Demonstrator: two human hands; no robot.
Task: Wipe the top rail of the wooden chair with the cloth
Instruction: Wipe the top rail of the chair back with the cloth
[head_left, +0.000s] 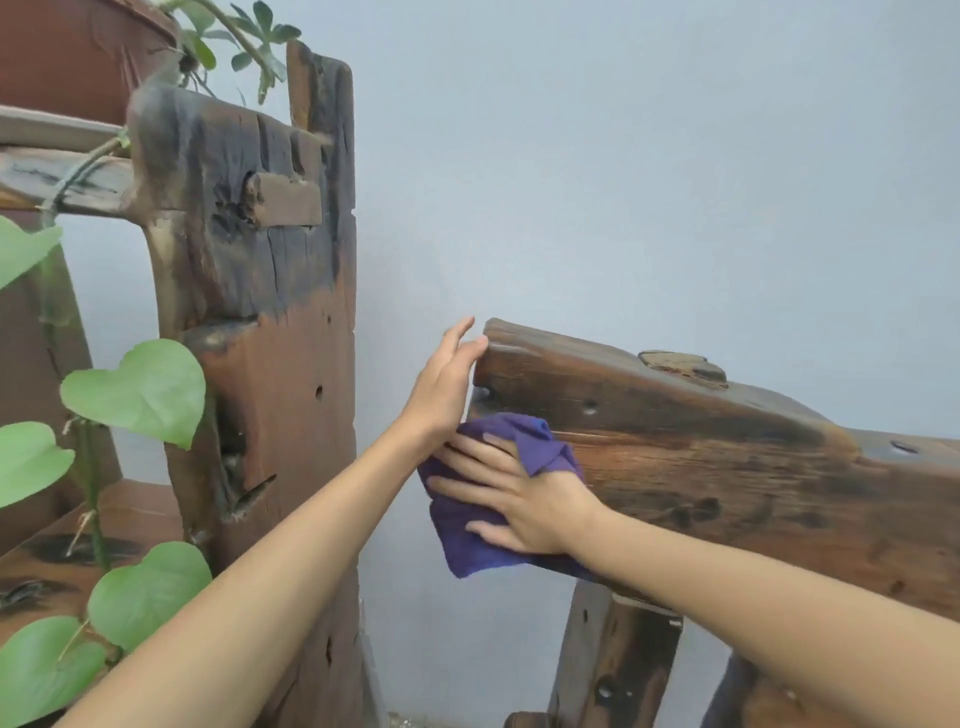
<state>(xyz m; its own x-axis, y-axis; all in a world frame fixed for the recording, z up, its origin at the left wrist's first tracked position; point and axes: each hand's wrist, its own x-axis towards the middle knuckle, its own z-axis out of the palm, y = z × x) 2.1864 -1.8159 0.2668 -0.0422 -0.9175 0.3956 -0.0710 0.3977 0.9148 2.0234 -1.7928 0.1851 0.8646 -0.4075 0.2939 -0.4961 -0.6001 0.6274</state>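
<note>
The chair's top rail (727, 467) is a thick, dark, weathered wooden beam running from the centre to the right edge. My right hand (524, 499) presses a purple cloth (467, 540) flat against the rail's near face at its left end, fingers spread over the cloth. My left hand (447, 389) rests with straight fingers against the rail's left end, fingertips at its top corner. It holds nothing. Part of the cloth hangs below the rail's lower edge.
A tall rough wooden stand (260, 312) rises just left of the hands. Green heart-shaped leaves (140, 389) of a climbing plant fill the lower left. A pale grey wall (623, 156) is behind. A chair post (618, 670) drops below the rail.
</note>
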